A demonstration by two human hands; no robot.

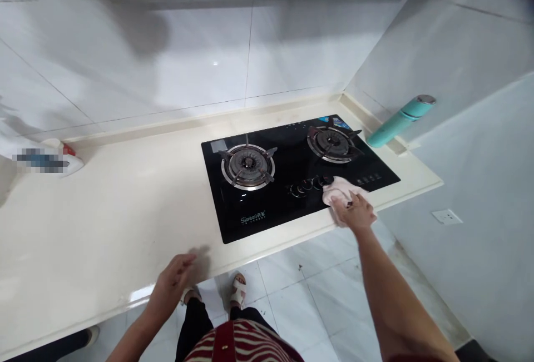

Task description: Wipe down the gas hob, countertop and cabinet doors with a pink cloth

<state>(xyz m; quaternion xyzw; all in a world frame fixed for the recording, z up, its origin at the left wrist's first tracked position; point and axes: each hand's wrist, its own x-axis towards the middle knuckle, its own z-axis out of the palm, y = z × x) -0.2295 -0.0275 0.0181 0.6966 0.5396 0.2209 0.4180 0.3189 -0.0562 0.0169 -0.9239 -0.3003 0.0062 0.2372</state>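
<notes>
A: Two hands in view. Right hand (354,210) lies flat, fingers together, pressed on a pale pink cloth (340,188) at the front right of the black hob (267,206). Cloth touches the row of knobs (308,185).

B: Left hand?

A: Left hand (173,278) rests at the front edge of the bench (104,223), fingers loosely curled, holding nothing, well apart from the hob.

B: Which way does the cloth lie from the hand?

A: Under and just ahead of the right fingertips, toward the right burner (332,142). Left burner (248,165) sits further left. Right hand is clearly nearer.

B: Other items?

A: Teal flask (398,122) leaning in the right corner; a bottle (45,157) far left by the wall.
</notes>
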